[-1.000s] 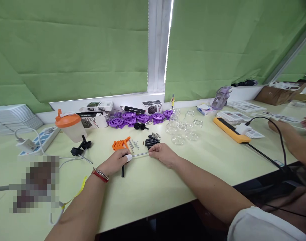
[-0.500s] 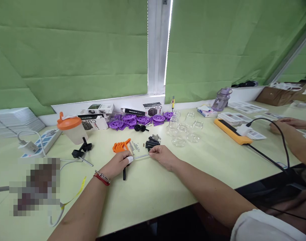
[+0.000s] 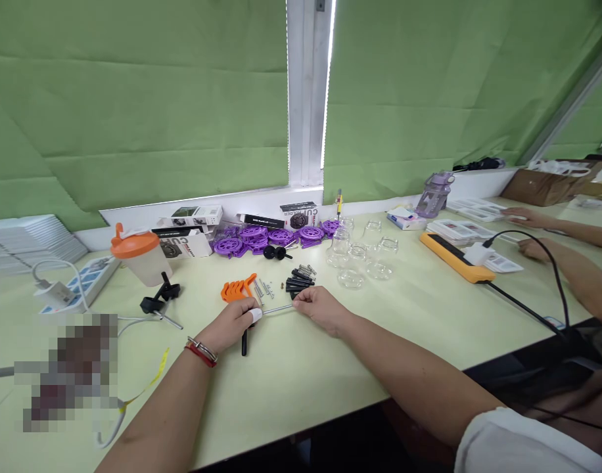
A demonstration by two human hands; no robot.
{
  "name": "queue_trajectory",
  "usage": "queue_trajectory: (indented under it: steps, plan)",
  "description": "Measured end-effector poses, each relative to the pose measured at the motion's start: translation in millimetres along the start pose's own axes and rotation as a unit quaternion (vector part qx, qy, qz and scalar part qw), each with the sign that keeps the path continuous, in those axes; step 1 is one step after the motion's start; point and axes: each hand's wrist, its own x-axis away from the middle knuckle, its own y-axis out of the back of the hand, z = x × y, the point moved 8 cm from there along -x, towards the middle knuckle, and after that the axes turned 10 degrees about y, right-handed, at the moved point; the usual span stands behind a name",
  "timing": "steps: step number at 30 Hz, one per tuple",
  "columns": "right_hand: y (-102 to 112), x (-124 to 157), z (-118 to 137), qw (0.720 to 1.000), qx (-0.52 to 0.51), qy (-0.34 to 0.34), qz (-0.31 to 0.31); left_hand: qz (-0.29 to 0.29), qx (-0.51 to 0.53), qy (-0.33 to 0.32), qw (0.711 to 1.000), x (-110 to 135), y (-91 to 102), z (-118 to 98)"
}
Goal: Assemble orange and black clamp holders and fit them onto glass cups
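My left hand [image 3: 229, 324] is closed round a black-handled screwdriver [image 3: 244, 343], whose thin metal shaft [image 3: 277, 308] runs right across the table. A white cap covers one fingertip of that hand. My right hand [image 3: 323, 309] is pinched at the shaft's tip, holding a small part I cannot make out. Just beyond the hands lie orange plastic pieces [image 3: 236, 289], loose metal screws [image 3: 264, 287] and a heap of small black parts with a spring [image 3: 300, 278].
Purple wheels [image 3: 271, 236], boxes [image 3: 190, 215] and clear glass jars [image 3: 363, 253] stand further back. An orange-lidded cup [image 3: 136, 253] and a power strip [image 3: 79, 282] are at the left. Another person's hands [image 3: 532, 248] work at the right by a yellow device [image 3: 453, 257] with a black cable.
My hands have barely moved on the screwdriver. The other person's hands at the right have shifted further back over the papers.
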Motion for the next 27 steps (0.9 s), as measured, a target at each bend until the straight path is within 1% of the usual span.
queue_trajectory:
  steps: [8,13,22,27]
  plan:
    - [-1,2,0,0.999,0.033,-0.01,0.005,0.002,0.008,0.005,1.0,-2,-0.8,4]
    - [-5,3,4,0.999,0.044,-0.011,0.025,-0.005,0.004,0.002,1.0,0,-0.1,0]
    - [-10,2,7,0.992,0.093,0.042,0.068,-0.001,0.003,0.002,1.0,1,-0.7,-3]
    - [-10,1,9,0.987,0.13,0.056,0.071,0.002,0.0,-0.002,1.0,1,-1.0,-2]
